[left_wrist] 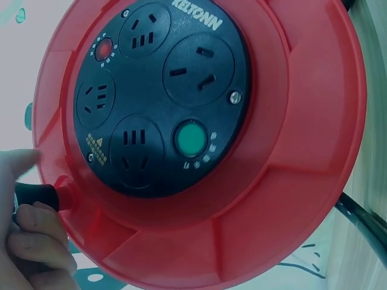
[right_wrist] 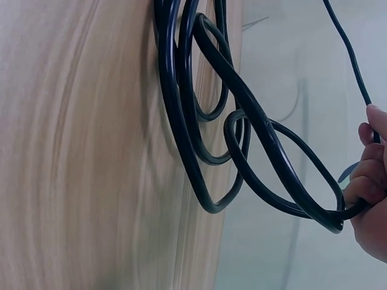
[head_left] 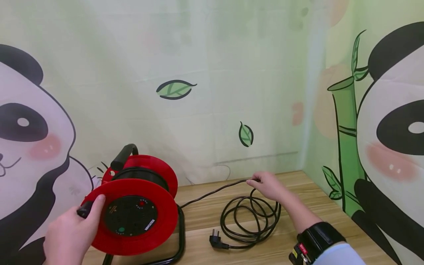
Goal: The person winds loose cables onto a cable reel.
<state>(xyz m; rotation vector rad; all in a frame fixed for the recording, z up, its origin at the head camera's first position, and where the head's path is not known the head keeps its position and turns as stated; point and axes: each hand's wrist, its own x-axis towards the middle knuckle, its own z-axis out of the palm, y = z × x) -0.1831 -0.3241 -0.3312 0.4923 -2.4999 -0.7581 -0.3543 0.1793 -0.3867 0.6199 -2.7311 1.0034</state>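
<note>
Black cable (head_left: 212, 191) is running from the right hand's (head_left: 269, 185) clamped grip to the red reel (head_left: 139, 206), whose crank knob (head_left: 84, 210) the left hand (head_left: 71, 235) is gripping, loose coils (head_left: 250, 221) lying on the desk (head_left: 205, 209) just beneath.

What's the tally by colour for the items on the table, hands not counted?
Red: 1, the cable reel, left hand gripping its crank knob.
Black: 2, the cable held by the right hand, and its plug.
Total: 3.
</note>
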